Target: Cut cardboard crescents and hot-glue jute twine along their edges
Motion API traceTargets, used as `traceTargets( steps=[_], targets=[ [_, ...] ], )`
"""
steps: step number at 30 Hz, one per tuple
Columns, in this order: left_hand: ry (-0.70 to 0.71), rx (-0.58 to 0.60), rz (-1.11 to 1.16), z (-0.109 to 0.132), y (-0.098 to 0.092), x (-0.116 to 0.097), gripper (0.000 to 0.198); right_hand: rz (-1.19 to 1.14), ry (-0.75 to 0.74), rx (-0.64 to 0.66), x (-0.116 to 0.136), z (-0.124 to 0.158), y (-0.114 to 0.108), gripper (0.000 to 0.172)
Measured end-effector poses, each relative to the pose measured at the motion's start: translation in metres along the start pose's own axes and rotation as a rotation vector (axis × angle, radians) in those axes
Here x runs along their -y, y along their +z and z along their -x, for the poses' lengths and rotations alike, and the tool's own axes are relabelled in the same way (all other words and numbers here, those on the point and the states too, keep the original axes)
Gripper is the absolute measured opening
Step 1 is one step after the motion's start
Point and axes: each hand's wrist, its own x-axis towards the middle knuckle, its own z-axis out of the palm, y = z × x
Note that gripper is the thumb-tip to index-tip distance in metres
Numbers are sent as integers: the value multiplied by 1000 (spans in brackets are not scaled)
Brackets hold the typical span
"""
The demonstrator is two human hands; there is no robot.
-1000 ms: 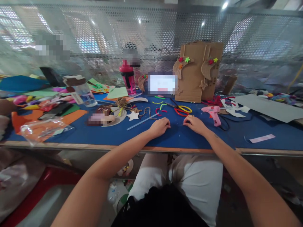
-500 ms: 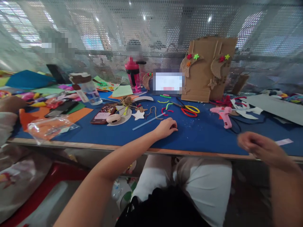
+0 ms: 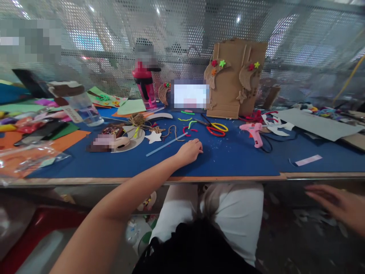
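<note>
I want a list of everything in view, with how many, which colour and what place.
blue mat: 1, blue, covering the table
cardboard panel: 1, brown, standing at the back
water bottle: 1, pink and black, at the back
scissors: 1, red and yellow handles, on the mat
glue gun: 1, pink, at right on the mat
paper star: 1, white, on the mat
pipe cleaner pieces: several, red and green, beside the scissors
stick: 1, pale blue, near the left hand
plastic bag: 1, clear, front left
metal screen: 1, grey, behind the table
left hand: 1, on the mat, empty
right hand: 1, beyond the table edge, lower right
</note>
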Motion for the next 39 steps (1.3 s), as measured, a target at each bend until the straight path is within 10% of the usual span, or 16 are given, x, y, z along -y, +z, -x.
traceTargets(
  steps=[1, 7, 14, 39],
  targets=[
    [-13, -12, 16, -1, 0, 2, 6, 60, -55, 188, 14, -13, 10, 35],
    [-59, -76, 114, -6, -8, 14, 8, 135, -194, 375, 90, -111, 101, 23],
    [100, 5, 136, 0, -13, 15, 5, 137, -323, 437, 93, -164, 186, 18],
    [-118, -160, 348, -8, -6, 18, 7, 263, -212, 413, 90, -172, 200, 14]
  ],
)
